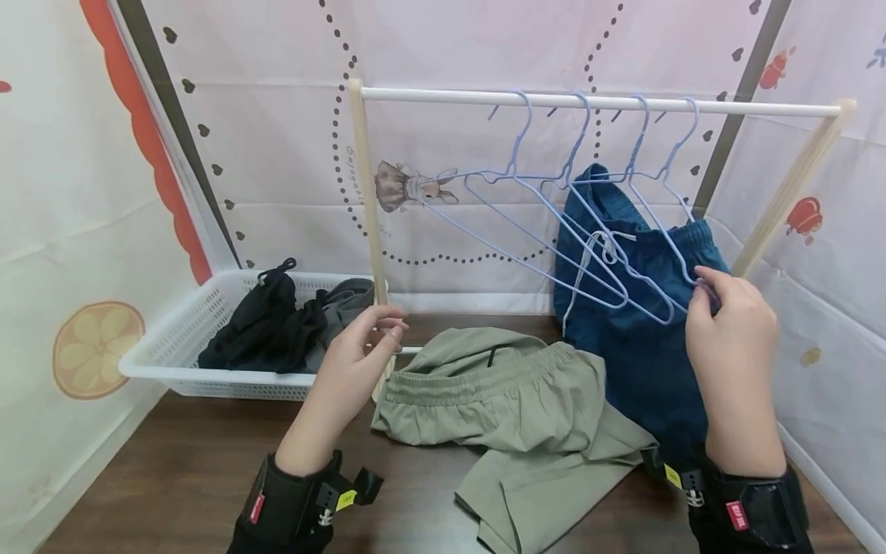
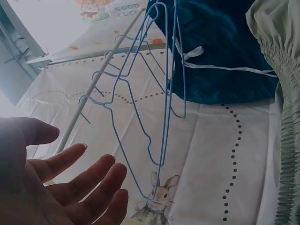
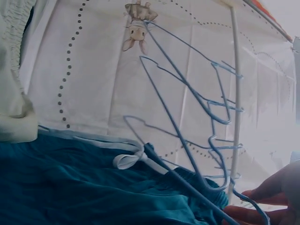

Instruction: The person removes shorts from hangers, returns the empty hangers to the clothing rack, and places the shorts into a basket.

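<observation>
Your right hand pinches a blue hanger on the white rail, right by the blue drawstring shorts; your left hand, fingers loose, hovers near the wooden post!

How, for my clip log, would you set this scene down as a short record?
Left hand: near the left rack post, holding nothing
Right hand: pinches the end of a blue hanger
Hangers: four, hooked on the white rail
Blue garment: white drawstring tied in a bow
Green garment: spread on the brown table
Basket: white, at left, holding black and grey clothes
</observation>
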A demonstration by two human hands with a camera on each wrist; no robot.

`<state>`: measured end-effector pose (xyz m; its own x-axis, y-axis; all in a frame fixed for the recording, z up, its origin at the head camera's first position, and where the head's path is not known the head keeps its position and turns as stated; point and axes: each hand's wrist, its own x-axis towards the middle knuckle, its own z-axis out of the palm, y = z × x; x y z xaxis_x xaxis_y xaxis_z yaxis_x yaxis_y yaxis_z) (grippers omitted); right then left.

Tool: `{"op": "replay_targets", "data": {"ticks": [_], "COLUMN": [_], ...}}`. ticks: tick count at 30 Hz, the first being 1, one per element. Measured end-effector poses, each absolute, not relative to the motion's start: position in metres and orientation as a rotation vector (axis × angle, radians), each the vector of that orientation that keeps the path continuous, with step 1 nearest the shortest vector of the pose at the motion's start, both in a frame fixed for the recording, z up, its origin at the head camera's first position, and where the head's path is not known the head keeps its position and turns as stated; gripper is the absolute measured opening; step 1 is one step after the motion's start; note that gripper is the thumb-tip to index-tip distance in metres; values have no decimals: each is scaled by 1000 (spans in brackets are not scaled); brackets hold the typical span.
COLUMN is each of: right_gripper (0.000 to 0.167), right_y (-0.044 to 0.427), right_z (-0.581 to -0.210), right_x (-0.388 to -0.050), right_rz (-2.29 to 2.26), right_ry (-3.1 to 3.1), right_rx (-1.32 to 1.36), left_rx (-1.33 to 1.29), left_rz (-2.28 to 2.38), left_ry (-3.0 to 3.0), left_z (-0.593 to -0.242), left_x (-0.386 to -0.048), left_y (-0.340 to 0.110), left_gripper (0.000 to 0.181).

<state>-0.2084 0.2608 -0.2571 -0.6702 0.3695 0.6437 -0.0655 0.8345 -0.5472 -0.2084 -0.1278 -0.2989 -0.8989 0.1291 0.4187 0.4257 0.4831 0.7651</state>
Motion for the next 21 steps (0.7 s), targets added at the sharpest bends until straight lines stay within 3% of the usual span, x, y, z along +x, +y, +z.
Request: {"op": "replay_targets", "data": {"ticks": [9, 21], "right_gripper": [39, 28], "right_y": [241, 198], "right_z": [-242, -252], "right_x": [-187, -159], "right_rz": [650, 479], "right_ry": [-2164, -2062], "right_rx": [-103, 403], "left_rx": [-554, -640], "left_rz": [-1305, -1077], "left_ry": [-2479, -2626], "left_z": [-294, -310], "left_x": [-208, -207], "left_y": [-124, -108], "left_gripper": [27, 26]}}
